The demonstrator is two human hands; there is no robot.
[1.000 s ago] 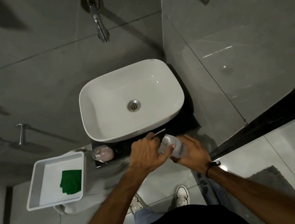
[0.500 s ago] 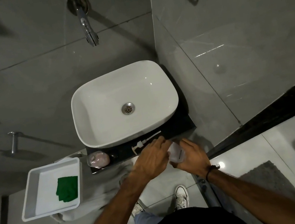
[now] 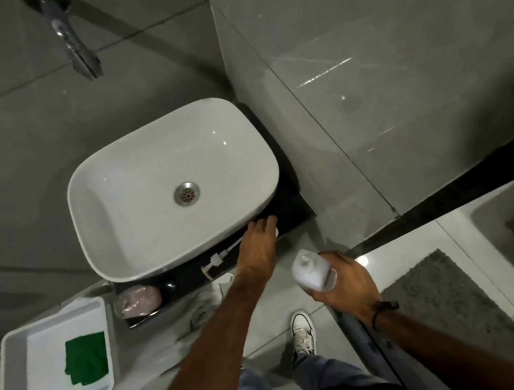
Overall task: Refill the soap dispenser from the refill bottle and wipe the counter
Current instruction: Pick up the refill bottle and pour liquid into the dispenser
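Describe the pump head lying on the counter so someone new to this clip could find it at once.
Start at the white basin in the middle of the view. Along its near rim runs a strip of black counter, and the pump head lies flat there, just left of the left hand. It is the only thin white piece with a long tube; the pink dispenser further left is round and squat.

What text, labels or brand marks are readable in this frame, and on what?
None can be read.
White refill bottle, held in the right hand: a pale label patch on its side, too blurred to read.
Pink soap dispenser on the counter: no print visible.
White tray and green cloth: plain.
Shoe: dark markings, no letters discernible.
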